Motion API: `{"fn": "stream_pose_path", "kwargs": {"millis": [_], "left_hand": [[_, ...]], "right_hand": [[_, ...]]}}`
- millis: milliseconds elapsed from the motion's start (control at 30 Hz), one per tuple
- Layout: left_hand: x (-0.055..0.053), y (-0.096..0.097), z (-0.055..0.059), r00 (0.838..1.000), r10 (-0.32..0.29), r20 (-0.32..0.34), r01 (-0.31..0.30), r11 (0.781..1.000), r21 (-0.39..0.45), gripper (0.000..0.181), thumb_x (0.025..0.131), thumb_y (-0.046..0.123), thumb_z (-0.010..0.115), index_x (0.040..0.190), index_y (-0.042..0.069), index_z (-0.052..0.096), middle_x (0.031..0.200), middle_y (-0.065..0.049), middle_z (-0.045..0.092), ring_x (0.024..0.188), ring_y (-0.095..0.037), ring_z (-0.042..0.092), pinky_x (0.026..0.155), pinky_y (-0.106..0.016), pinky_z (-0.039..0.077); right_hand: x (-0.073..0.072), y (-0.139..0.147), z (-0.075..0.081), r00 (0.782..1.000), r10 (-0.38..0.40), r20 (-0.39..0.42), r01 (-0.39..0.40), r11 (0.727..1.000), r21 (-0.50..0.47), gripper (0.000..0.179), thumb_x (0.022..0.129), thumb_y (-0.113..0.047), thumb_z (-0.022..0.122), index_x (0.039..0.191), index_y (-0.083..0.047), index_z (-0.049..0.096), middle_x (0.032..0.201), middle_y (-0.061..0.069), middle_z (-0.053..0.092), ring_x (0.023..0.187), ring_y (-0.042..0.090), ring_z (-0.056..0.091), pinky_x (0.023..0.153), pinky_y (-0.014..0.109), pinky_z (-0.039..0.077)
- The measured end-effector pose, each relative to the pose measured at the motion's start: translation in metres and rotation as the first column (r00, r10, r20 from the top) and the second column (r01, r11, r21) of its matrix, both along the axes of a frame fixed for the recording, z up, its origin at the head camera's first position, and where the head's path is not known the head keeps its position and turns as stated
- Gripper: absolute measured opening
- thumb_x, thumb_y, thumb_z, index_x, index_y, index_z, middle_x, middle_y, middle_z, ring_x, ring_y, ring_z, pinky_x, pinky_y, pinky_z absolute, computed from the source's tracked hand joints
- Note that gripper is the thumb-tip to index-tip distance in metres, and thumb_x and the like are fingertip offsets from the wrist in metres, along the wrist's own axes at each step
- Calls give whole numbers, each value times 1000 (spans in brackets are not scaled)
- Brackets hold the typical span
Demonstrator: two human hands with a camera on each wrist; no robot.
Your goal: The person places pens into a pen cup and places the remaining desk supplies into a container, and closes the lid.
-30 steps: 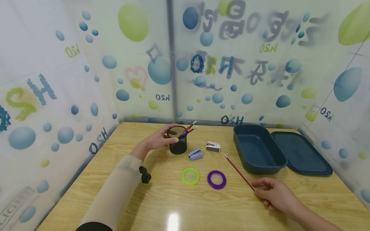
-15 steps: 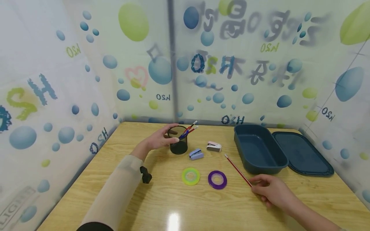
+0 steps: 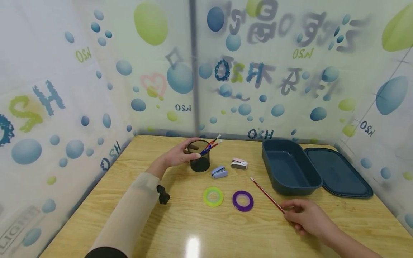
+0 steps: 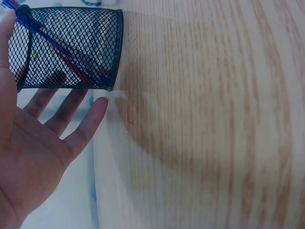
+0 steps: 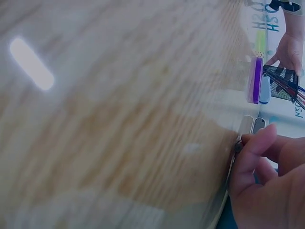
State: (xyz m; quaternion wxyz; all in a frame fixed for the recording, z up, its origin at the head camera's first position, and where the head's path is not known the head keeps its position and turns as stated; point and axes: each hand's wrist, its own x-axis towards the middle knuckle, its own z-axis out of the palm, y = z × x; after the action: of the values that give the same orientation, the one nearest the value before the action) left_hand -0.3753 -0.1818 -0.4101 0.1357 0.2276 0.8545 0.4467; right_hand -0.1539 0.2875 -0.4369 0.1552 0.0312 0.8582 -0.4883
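Observation:
My left hand (image 3: 177,154) holds the black mesh pen holder (image 3: 200,164) at the back left, thumb at its rim and fingers round its far side. Several pens and pencils (image 3: 211,146) lean out of it to the right. Seen from the left wrist, the holder's mesh wall (image 4: 71,47) overlaps the fingers behind it. At the right, my right hand (image 3: 310,218) pinches the near end of a red pencil (image 3: 267,194) between thumb and index finger. The pencil points away to the left, low over the table, its white eraser end farthest from me.
A lilac stapler (image 3: 219,172) and a white-grey stapler (image 3: 239,163) lie mid-table. Nearer are a yellow-green tape roll (image 3: 213,196) and a purple tape roll (image 3: 243,200). A dark blue box (image 3: 276,175) stands at the right, its lid (image 3: 338,172) beside it.
Over the last half second, my right hand shifts slightly toward me and right, and the pencil's far end comes a little nearer. The left hand and pen holder stay put.

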Motion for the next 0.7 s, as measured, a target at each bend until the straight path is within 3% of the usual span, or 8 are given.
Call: {"fn": "stream_pose_path", "kwargs": {"millis": [333, 700], "left_hand": [[3, 1, 1, 1000, 7, -1, -7, 1000, -5, 78, 105, 47, 74, 171, 39, 33, 166, -15, 46, 135, -41, 61, 104, -57, 59], [3, 1, 3, 1000, 10, 7, -10, 1000, -2, 79, 105, 47, 74, 171, 38, 32, 166, -14, 46, 134, -40, 61, 105, -58, 59]], "right_hand": [[3, 2, 1, 998, 57, 2, -56, 998, -18, 35, 104, -12, 71, 138, 0, 72, 72, 3, 58, 60, 16, 54, 51, 29, 50], [0, 1, 2, 998, 59, 8, -59, 998, 15, 37, 104, -14, 74, 139, -2, 73, 76, 2, 60, 61, 16, 50, 51, 29, 44]]}}
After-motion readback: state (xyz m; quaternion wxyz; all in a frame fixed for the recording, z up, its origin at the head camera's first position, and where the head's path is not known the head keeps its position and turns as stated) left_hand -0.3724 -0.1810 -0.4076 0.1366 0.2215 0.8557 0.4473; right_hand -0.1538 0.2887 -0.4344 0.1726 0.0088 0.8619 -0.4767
